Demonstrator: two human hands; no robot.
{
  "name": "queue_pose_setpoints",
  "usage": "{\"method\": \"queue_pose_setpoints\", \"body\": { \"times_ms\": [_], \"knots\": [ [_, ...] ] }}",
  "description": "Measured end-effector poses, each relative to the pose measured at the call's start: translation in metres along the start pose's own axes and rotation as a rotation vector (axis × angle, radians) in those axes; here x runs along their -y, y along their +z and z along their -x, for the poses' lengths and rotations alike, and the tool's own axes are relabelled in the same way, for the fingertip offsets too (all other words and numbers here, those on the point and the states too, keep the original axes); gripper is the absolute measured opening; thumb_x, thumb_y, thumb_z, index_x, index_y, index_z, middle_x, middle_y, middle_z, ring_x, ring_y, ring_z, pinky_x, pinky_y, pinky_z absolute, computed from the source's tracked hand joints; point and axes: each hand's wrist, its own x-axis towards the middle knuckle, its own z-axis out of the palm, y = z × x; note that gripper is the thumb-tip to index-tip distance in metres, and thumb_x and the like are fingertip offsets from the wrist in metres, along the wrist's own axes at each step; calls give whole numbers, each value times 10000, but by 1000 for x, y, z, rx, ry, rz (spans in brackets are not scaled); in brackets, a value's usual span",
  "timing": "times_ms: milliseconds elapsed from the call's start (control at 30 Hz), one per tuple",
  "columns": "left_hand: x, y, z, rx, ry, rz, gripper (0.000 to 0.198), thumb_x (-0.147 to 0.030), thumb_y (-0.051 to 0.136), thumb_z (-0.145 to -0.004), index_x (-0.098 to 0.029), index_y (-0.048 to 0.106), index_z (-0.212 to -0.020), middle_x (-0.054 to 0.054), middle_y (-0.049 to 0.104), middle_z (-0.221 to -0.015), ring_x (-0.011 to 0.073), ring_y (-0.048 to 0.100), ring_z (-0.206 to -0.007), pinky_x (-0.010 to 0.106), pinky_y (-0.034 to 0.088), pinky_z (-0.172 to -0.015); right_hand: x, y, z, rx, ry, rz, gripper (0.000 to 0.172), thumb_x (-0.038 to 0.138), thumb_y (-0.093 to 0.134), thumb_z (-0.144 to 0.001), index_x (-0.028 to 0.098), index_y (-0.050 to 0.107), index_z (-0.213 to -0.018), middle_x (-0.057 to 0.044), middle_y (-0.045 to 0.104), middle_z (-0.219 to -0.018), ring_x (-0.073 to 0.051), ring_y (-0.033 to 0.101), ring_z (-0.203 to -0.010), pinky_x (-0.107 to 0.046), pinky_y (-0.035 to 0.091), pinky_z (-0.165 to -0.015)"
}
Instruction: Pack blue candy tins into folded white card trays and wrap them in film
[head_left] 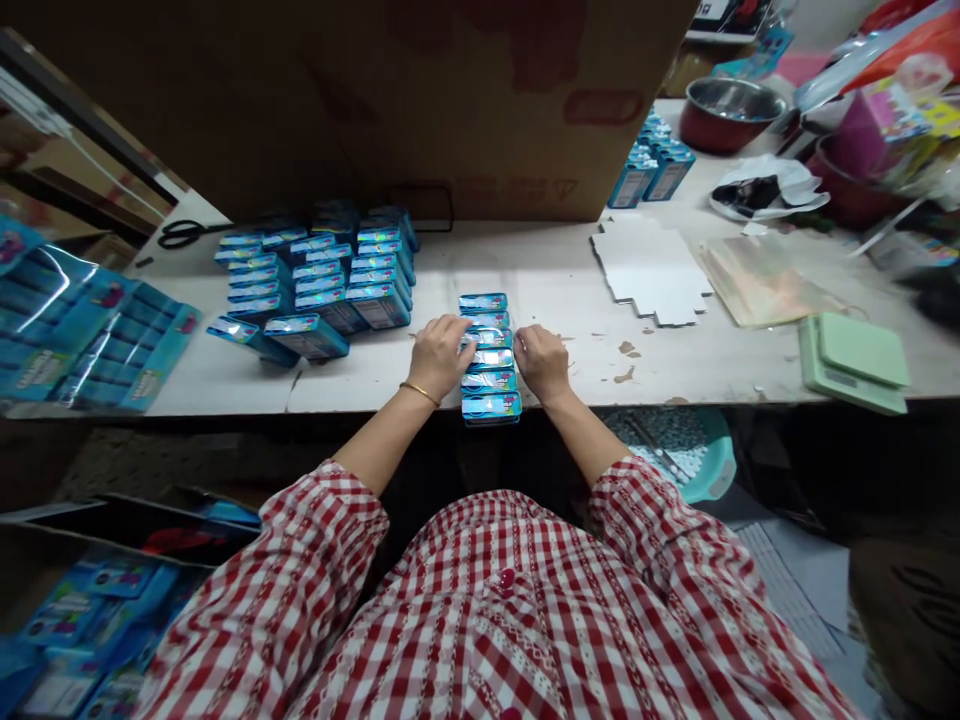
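A row of several small blue boxes [490,381] stands on edge at the front of the table, the nearest one reaching the table's edge. On its left side my left hand [441,352] is closed, thumb and fingers against the boxes in the middle of the row. Opposite, my right hand [543,360] has its fingers curled in and pressed to the boxes' right ends. The row is held between both hands. Farther left, more of the same boxes stand in stacked rows [322,275].
A large cardboard carton [360,110] rises behind the table. Scissors [184,233] lie far left, beside filled blue display packs [112,340]. To the right are a flat white card [649,265], a green scale [853,362] and a metal bowl [731,115]. A turquoise basin [718,470] sits below.
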Motion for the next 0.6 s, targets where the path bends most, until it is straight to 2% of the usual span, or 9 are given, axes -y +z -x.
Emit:
{"method": "queue_pose_setpoints", "body": {
  "times_ms": [100,200,300,400,433,500,600],
  "knots": [
    [-12,-2,-10,72,-5,-131,204,-299,535,-811,-166,575,-961,100,597,-987,243,522,-925,358,407,-807,0,-1,-3,-30,-94,105,303,188,317,-920,164,588,-786,-63,583,-734,-157,495,-678,-279,309,-633],
    [-22,-7,-14,142,-8,-244,200,-286,505,-832,-171,564,-985,111,587,-1007,254,514,-922,359,395,-765,-6,-3,-3,-118,-190,132,297,175,347,-915,167,591,-746,-42,582,-681,-130,485,-617,-269,295,-596],
    [-20,-12,-7,167,32,-295,201,-217,414,-868,-178,574,-984,109,608,-999,246,528,-902,354,373,-726,-10,-12,3,-239,-274,88,232,183,407,-898,173,619,-807,-34,630,-710,-116,522,-611,-261,326,-584],
    [-10,-15,6,131,82,-279,240,-202,368,-890,-195,594,-968,84,628,-1037,222,542,-884,345,356,-721,-6,-30,21,-337,-293,-84,173,179,458,-875,171,627,-913,-58,675,-816,-124,585,-695,-251,408,-635],
    [-7,-16,9,110,89,-271,243,-219,369,-895,-198,597,-976,79,630,-1049,219,543,-882,345,353,-723,-2,-36,31,-331,-311,-168,161,176,471,-867,171,626,-912,-58,678,-810,-127,596,-710,-251,434,-654],
    [-6,-15,11,72,90,-262,247,-265,382,-899,-199,598,-998,84,632,-1043,220,541,-876,351,345,-726,9,-48,54,-232,-381,-339,129,181,500,-852,180,627,-873,-52,681,-815,-124,613,-733,-246,477,-684],
    [-11,-12,6,81,103,-267,241,-267,386,-899,-194,614,-919,93,636,-944,225,532,-842,356,332,-705,30,-53,90,-33,-451,-457,148,176,498,-850,176,632,-915,-80,653,-1058,-127,624,-867,-242,513,-753]
  ]
}}
